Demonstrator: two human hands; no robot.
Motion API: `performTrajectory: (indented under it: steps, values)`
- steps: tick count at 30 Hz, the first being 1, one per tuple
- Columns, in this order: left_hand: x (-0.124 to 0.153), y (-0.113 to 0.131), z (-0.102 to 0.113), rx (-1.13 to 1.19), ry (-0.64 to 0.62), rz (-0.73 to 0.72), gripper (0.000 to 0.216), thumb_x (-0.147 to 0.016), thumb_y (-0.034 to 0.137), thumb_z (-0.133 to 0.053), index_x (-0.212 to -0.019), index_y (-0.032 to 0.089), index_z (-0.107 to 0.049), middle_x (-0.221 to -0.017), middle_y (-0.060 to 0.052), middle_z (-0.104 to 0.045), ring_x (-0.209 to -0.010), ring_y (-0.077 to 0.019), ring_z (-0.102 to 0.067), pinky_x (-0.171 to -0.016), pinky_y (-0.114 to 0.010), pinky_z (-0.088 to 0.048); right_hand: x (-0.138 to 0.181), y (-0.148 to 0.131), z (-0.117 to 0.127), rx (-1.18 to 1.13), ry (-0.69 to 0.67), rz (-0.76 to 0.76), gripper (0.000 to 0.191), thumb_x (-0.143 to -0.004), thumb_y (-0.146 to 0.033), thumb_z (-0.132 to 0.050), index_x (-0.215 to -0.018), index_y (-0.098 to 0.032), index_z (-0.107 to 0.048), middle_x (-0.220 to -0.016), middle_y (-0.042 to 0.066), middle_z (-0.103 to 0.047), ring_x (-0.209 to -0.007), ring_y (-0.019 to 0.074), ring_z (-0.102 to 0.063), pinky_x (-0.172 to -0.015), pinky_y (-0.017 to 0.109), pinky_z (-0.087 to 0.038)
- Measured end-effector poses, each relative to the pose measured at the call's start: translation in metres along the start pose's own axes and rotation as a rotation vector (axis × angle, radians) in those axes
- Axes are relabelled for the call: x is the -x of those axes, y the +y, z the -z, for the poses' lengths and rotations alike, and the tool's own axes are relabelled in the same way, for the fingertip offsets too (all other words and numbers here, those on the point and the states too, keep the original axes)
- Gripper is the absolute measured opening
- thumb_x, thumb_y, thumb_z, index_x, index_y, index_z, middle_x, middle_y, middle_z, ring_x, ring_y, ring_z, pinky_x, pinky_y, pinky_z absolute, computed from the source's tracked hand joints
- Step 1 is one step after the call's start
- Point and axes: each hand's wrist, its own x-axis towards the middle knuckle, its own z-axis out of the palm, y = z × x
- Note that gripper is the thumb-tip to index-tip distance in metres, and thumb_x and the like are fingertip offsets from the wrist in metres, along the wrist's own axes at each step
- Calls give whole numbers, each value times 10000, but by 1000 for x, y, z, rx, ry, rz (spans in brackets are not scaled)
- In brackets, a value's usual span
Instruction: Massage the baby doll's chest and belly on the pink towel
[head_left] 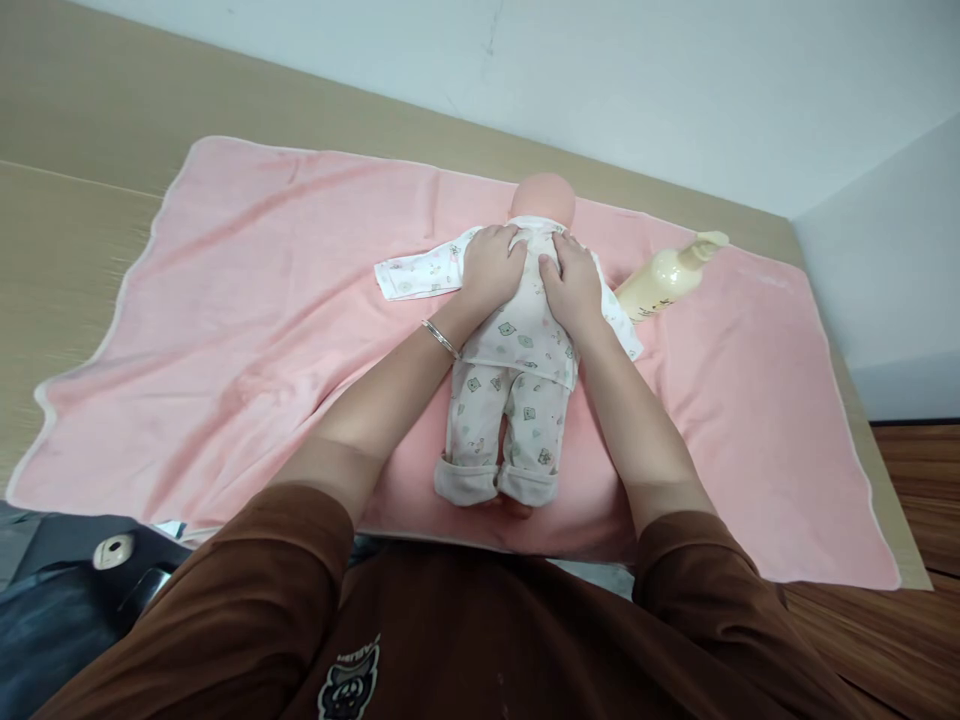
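On creased blanket [262,320]: round-headed doll [544,200], fingers [496,236] on printed cloth [525,340].

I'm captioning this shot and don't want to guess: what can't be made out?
All in the head view:
Face of the doll: turned away from the camera.
Shirt under the left hand and right hand: covered.
Base of the bottle: hidden behind the doll's sleeve.
Dark item, lower left: cut off by the edge.

Brown short-sleeved top [480,640], dark animal emblem [349,690] with lettering [358,654] at seven o'clock; silver bangle [440,339], left wrist [459,318].
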Motion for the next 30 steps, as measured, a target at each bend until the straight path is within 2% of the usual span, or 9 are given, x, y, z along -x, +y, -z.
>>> performTrajectory:
  steps: [3, 10, 13, 16, 20, 23, 26, 30]
  values:
    - [0, 0, 0, 11, -3, -7, 532, -1096, 272, -369, -1486, 135, -703, -1578, -170, -708, -1484, -285, -641, -1353, -432, -424, -1, 2, -1, 4, 3, 3, 656, -1145, -485, -309, -1643, -138, -560, -1752, 190, -531, -1676, 322, -471, -1411, 598, -321]
    - [-4, -4, -7, 1, 39, -2, 485, -1089, 234, -391, -1431, 157, -726, -1514, -157, -742, -1455, -291, -659, -1337, -427, -451, -3, 3, -4, -22, 7, 1, 673, -1119, -471, -360, -1634, -87, -561, -1748, 207, -529, -1677, 335, -471, -1423, 565, -323]
    - [-2, 1, -7, -27, 24, -5, 464, -1077, 216, -399, -1413, 168, -715, -1491, -159, -741, -1461, -309, -644, -1348, -459, -440, -5, 8, -3, -52, 7, 15, 672, -1125, -495, -352, -1626, -104, -570, -1749, 195, -532, -1677, 336, -470, -1419, 575, -333]
    - [7, 16, 2, -62, -27, -36, 413, -1032, 167, -443, -1339, 143, -719, -1459, -177, -732, -1490, -351, -606, -1367, -519, -414, -11, 20, 0, -80, -21, -38, 676, -1148, -518, -290, -1565, -98, -616, -1729, 208, -553, -1676, 335, -472, -1416, 562, -346]
    - [20, 37, 24, -59, -159, -84, 348, -968, 101, -470, -1156, 137, -761, -1347, -190, -768, -1403, -373, -659, -1286, -527, -495, -16, 31, 7, -37, -85, -145, 695, -1164, -493, -207, -1493, -69, -648, -1694, 252, -571, -1673, 371, -466, -1395, 594, -363]
    - [20, 37, 35, -20, -185, -36, 355, -974, 102, -439, -1062, 172, -776, -1235, -163, -814, -1262, -349, -732, -1184, -502, -558, -12, 19, 15, 57, -149, -116, 680, -1148, -432, -264, -1621, -17, -522, -1767, 282, -462, -1720, 416, -371, -1415, 660, -287]
    - [10, 21, 34, 28, -157, -11, 370, -995, 140, -418, -1075, 196, -775, -1238, -125, -834, -1211, -309, -746, -1138, -457, -572, 0, -8, 22, 124, -221, -27, 720, -1122, -374, -323, -1722, 22, -353, -1836, 279, -335, -1761, 413, -277, -1451, 655, -206]
    - [-4, -1, 25, 41, -128, -36, 394, -1069, 249, -370, -1119, 199, -758, -1365, -132, -810, -1278, -294, -723, -1248, -474, -498, 17, -41, 28, 164, -253, 13, 745, -1107, -338, -345, -1729, 69, -298, -1843, 304, -294, -1768, 427, -249, -1463, 646, -208]
